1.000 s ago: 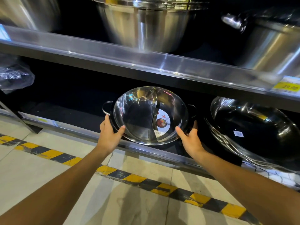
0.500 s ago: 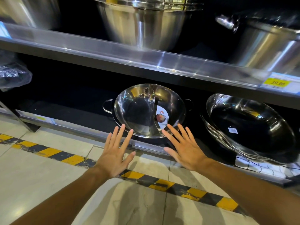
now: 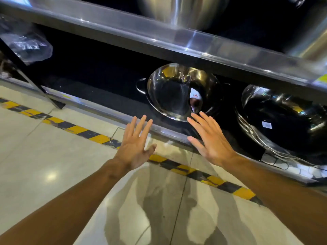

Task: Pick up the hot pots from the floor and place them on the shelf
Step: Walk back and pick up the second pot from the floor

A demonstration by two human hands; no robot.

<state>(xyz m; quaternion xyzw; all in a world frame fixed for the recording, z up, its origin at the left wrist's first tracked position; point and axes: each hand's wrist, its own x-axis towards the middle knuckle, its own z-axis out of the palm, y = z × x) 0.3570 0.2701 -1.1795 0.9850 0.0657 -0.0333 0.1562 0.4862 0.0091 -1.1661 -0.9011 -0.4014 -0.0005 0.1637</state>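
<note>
From the head view, a glossy tiled floor (image 3: 44,165) crossed by yellow-and-black hazard tape (image 3: 77,129) ran up to a steel shelf unit (image 3: 159,41). On its bottom shelf (image 3: 113,113) sat one divided hot pot (image 3: 178,92) and, to its right, one stack of woks (image 3: 283,121). Two hands hovered empty with fingers spread: the left hand (image 3: 135,149) below and left of the pot, the right hand (image 3: 212,142) just in front of its rim.

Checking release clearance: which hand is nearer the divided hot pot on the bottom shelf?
Right. The right hand is open, its fingertips just below the divided hot pot near its lower rim. The left hand is open too, lower and further left, over the shelf edge and floor.
</note>
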